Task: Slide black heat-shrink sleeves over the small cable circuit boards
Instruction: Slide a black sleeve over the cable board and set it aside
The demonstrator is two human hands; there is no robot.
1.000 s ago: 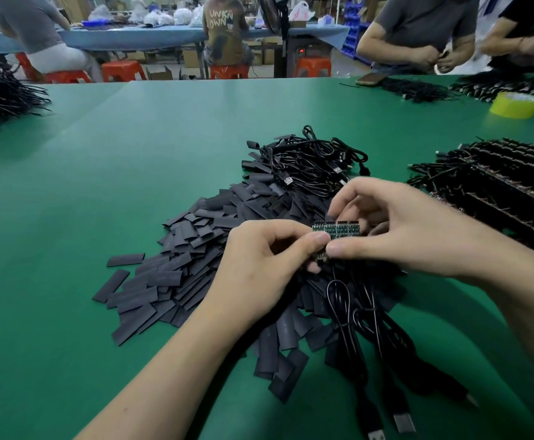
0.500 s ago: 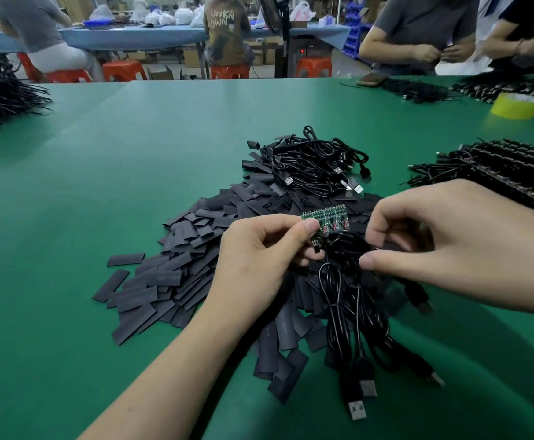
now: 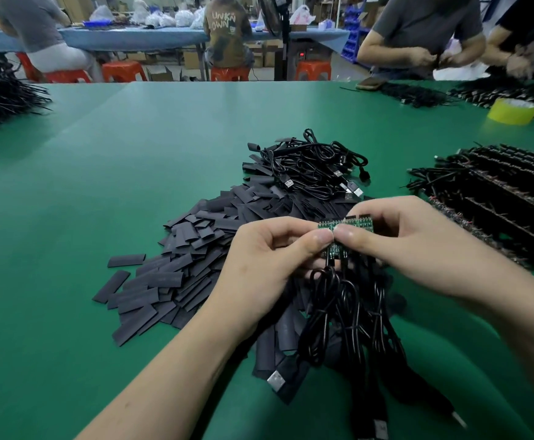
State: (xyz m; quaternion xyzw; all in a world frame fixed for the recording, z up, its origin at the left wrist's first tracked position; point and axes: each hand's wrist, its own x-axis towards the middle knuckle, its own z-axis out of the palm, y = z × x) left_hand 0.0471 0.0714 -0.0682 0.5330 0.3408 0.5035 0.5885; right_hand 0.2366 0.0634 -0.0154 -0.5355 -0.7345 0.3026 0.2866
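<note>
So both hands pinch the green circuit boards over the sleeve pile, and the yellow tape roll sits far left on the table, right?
No: the head view shows the yellow tape roll far right on the table. The left hand and right hand do pinch the green circuit boards over the sleeve pile.

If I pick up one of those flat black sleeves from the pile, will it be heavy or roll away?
Probably very light: each black sleeve looks thin and flat. It likely won't roll, since they lie flat on the green table. It may flex a bit, being so thin.
</note>
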